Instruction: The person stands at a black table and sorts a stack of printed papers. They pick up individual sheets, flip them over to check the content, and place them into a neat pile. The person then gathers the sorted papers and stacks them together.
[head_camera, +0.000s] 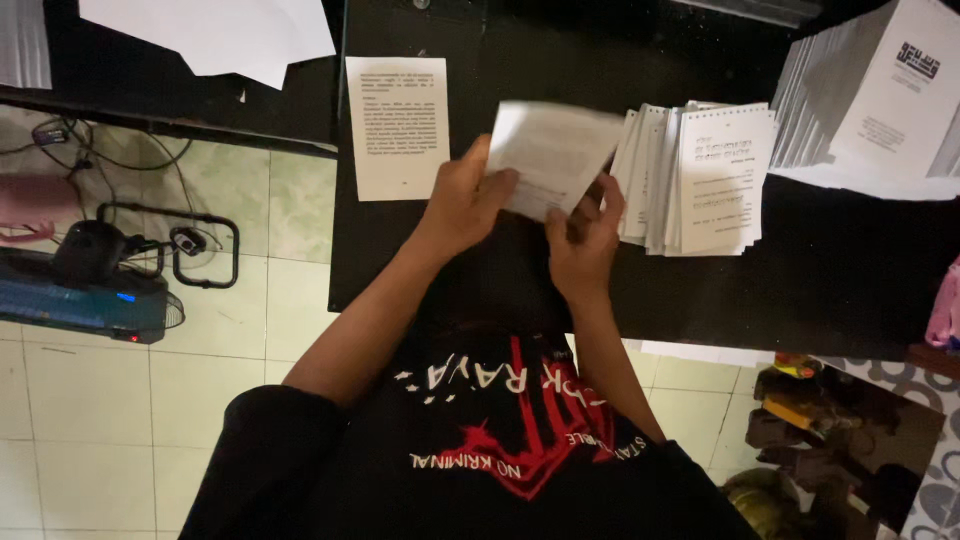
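Holding a blurred white sheet (553, 155) between them, both hands are raised just over the dark desk (840, 270). The left hand (467, 198) grips the sheet's left edge, thumb on top and fingers curled under it, with the forearm running down and left toward the black shirt (480, 450). The right hand (583, 240) pinches the sheet's lower right corner, its fingers bent and the wrist coming nearly straight up from the body. The sheet tilts, its right end higher, and its print is too smeared to make out.

Just right of the hands lies a fanned stack (700, 180) of small printed sheets with perforated top edges, resting flat on the desk. A taller pile (880, 100) of white printed sheets sits at the far right corner, its lower edge overlapping the desk beside the stack. To the left of the hands, one printed page (397, 128) lies flat and alone. More white paper (215, 35) lies on a second dark surface at upper left.

Below the desk edge at left, a small fan (95, 285) with cables sits on the tiled floor (90, 420).
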